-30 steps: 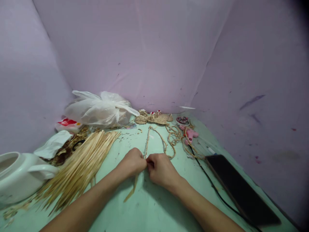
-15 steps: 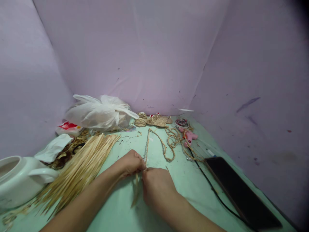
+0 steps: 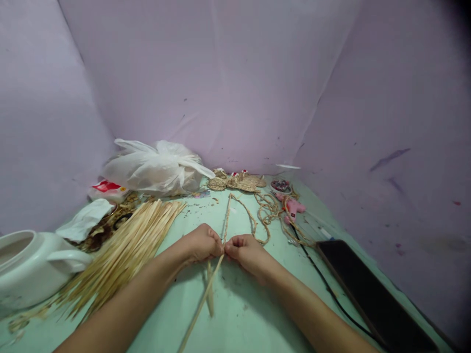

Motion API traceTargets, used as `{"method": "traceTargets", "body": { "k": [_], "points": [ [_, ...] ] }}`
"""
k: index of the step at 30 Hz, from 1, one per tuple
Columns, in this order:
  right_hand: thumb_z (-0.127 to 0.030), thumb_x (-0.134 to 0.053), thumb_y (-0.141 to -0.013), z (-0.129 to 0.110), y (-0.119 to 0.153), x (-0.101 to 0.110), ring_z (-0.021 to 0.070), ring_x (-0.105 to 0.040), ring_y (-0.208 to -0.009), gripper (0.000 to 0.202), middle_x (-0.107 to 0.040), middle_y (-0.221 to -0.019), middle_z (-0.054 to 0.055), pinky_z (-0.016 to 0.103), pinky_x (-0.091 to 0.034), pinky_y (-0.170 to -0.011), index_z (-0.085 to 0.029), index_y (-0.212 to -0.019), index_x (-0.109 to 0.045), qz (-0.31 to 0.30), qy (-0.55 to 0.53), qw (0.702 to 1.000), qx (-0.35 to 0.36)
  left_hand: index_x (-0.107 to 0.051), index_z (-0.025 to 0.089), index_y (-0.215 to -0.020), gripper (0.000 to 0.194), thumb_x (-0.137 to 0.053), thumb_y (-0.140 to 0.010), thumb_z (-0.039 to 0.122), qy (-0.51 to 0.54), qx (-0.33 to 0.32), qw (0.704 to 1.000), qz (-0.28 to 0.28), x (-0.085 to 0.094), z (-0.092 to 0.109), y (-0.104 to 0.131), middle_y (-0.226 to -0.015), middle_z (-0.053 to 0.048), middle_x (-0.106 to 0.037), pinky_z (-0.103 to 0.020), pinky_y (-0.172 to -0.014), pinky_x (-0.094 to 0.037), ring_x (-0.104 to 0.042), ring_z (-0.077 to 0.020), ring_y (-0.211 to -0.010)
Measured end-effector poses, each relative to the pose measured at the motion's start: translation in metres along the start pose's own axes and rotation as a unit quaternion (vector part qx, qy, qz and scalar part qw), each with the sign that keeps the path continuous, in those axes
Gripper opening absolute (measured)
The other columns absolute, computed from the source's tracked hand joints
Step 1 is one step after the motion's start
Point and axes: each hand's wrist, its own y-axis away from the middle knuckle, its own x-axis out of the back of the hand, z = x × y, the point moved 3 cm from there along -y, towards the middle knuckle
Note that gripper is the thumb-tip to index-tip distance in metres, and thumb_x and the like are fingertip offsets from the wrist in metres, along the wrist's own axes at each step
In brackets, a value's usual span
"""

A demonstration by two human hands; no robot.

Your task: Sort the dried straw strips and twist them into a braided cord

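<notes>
In the middle of the head view, my left hand [image 3: 205,242] is closed in a pinch on the near end of a twisted straw cord [image 3: 227,218]. Against it, my right hand [image 3: 248,252] pinches the same spot with thumb and finger. Loose pale strips [image 3: 201,306] hang from the pinch toward me, one long and a shorter one beside it. Beyond my hands the cord runs away over the table, turns back and ends in loose coils [image 3: 268,211]. To the left of my left forearm lies a bundle of dry straw strips [image 3: 128,250].
A white ceramic pot [image 3: 33,279] stands at left, near a white cloth [image 3: 85,220]. Behind are a white plastic bag [image 3: 158,166], woven straw pieces [image 3: 239,183] and a small bowl [image 3: 280,186]. A pink glue gun [image 3: 294,208] and black phone [image 3: 371,294] lie right.
My right hand has shifted up, its fingertips now showing at the cord beside my left hand. A long strip now stretches down toward me below the hands. The view has turned slightly.
</notes>
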Motion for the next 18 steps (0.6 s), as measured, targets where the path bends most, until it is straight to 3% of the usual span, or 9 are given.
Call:
{"method": "traceTargets", "body": {
  "k": [5, 9, 15, 18],
  "points": [
    [-0.011, -0.049, -0.058, 0.005, -0.004, 0.001, 0.0032, -0.022, -0.035, 0.009, -0.038, -0.038, -0.007, 0.021, -0.016, -0.039, -0.014, -0.049, -0.051, 0.025, -0.007, 0.999, 0.023, -0.051, 0.014, -0.041, 0.01, -0.045, -0.049, 0.016, -0.125, -0.019, 0.992, 0.03, 0.003, -0.002, 0.001, -0.032, 0.004, -0.036, -0.022, -0.037, -0.017, -0.025, -0.0056, -0.034],
    [-0.019, -0.054, -0.057, 0.008, -0.004, 0.001, 0.0029, -0.022, -0.035, 0.008, -0.043, -0.042, -0.006, 0.021, -0.014, -0.039, -0.012, -0.053, -0.057, 0.033, -0.042, 0.998, 0.023, -0.054, 0.014, -0.045, 0.012, -0.045, -0.051, 0.019, -0.152, -0.031, 0.987, 0.038, 0.007, -0.008, -0.003, -0.036, 0.002, -0.04, -0.022, -0.038, -0.019, -0.026, -0.0062, -0.035],
    [-0.024, -0.057, -0.055, 0.008, -0.002, 0.001, 0.0028, -0.023, -0.035, 0.012, -0.041, -0.04, -0.006, 0.022, -0.012, -0.038, -0.012, -0.053, -0.056, 0.055, -0.06, 0.997, 0.011, -0.054, 0.014, -0.045, 0.013, -0.045, -0.053, 0.018, -0.188, -0.058, 0.98, 0.028, 0.005, -0.002, 0.001, -0.039, 0.001, -0.046, -0.022, -0.039, -0.022, -0.03, -0.007, -0.036],
    [-0.024, -0.056, -0.056, 0.01, -0.003, 0.0, 0.003, -0.023, -0.035, 0.012, -0.038, -0.038, -0.007, 0.022, -0.012, -0.038, -0.012, -0.053, -0.057, 0.071, -0.055, 0.996, 0.01, -0.057, 0.014, -0.046, 0.014, -0.047, -0.055, 0.018, -0.212, -0.075, 0.974, -0.005, 0.012, 0.003, 0.009, -0.04, 0.0, -0.05, -0.022, -0.04, -0.024, -0.034, -0.0077, -0.037]
  ]
}}
